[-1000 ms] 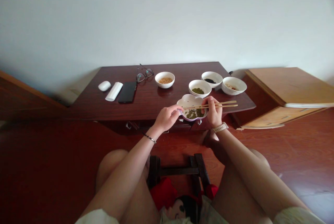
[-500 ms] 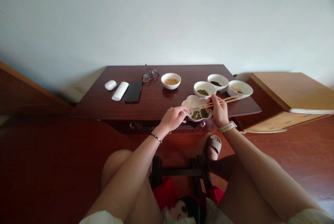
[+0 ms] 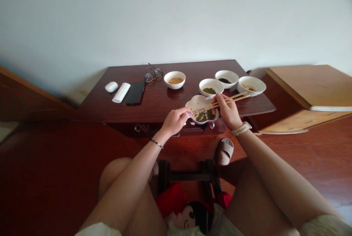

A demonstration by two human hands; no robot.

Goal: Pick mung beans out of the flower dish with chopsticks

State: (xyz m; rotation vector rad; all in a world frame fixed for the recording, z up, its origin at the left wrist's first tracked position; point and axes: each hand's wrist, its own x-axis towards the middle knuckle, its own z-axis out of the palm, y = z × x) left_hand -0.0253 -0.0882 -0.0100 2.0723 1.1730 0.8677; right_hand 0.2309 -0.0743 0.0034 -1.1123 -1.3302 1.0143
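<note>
My right hand (image 3: 227, 111) is closed around a pair of wooden chopsticks (image 3: 236, 98), whose tips reach into a flower-shaped dish (image 3: 196, 101) at the table's front edge. Small green beans (image 3: 205, 115) lie scattered in that dish. My left hand (image 3: 175, 120) pinches the dish's left rim between thumb and fingers. Just behind the dish is a white bowl (image 3: 203, 84) with green beans. Farther back stand a white bowl (image 3: 233, 75) of black grains and, to its right, a white bowl (image 3: 260, 83) with a few pale and reddish bits.
On the dark table (image 3: 159, 109) are a bowl (image 3: 175, 84) of yellowish grains, eyeglasses (image 3: 154, 76), a black phone (image 3: 135, 93), a white case (image 3: 121, 93) and a small white rounded case (image 3: 111, 87). A wooden cabinet (image 3: 313, 85) stands at the right.
The view has shifted slightly, so the table's things sit a little higher and farther left. Both hands keep their hold on the dish and the chopsticks.
</note>
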